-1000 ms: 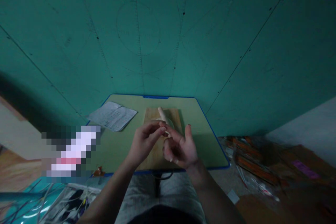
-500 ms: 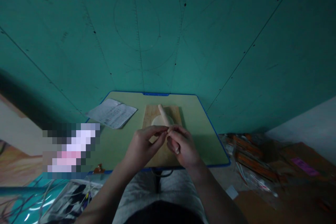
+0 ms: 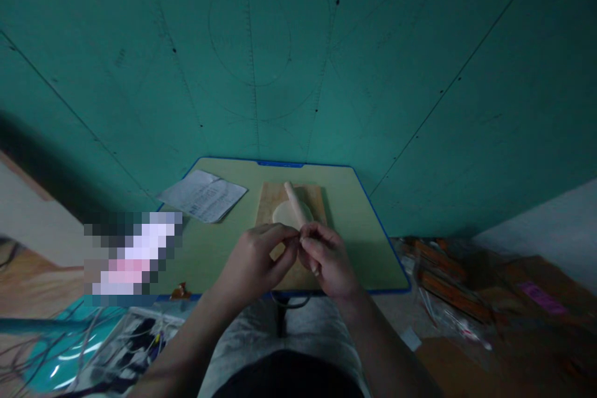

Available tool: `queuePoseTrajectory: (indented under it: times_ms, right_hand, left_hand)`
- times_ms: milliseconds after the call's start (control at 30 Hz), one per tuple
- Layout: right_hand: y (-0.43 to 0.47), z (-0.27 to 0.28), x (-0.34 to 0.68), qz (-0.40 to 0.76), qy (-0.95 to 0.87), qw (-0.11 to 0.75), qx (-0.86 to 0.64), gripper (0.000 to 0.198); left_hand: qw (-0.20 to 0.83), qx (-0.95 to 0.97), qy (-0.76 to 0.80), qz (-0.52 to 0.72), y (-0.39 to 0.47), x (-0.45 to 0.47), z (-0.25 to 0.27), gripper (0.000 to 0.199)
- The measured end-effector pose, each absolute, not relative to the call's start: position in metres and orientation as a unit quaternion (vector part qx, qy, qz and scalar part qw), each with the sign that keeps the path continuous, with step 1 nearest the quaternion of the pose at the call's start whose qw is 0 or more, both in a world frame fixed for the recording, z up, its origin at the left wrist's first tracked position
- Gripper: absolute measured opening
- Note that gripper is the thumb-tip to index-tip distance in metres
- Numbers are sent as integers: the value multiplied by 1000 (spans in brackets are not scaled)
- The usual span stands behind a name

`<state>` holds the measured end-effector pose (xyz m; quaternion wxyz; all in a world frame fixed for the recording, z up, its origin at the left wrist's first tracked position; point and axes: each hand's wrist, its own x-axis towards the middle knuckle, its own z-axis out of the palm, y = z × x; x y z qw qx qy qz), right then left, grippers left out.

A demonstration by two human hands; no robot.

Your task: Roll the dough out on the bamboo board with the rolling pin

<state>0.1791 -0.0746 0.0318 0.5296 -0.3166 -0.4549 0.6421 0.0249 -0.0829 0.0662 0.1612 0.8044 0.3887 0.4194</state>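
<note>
Before a green wall (image 3: pixel 396 31), a blue-edged tabletop (image 3: pixel 354 217) is set. On it a wooden board (image 3: pixel 269 196) is placed, with printed paper (image 3: pixel 205 197) laid to its left. A rolling pin (image 3: pixel 293 200) is rested across a pale flat round (image 3: pixel 280 214) on the board, its near end hidden by the hands. Over the board, the left hand (image 3: pixel 254 261) and the right hand (image 3: pixel 329 261) are held close, the fingers of each pressed to the thumb; whether anything is pinched cannot be told.
</note>
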Motion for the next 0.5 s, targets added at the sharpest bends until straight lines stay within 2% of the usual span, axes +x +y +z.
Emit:
queuePoseTrajectory:
  times_ms: [500]
  right_hand:
    - [-77,41,176,685,-437,517,-268,12]
  left_hand:
    - [141,818,370,417,-94,24,70,13]
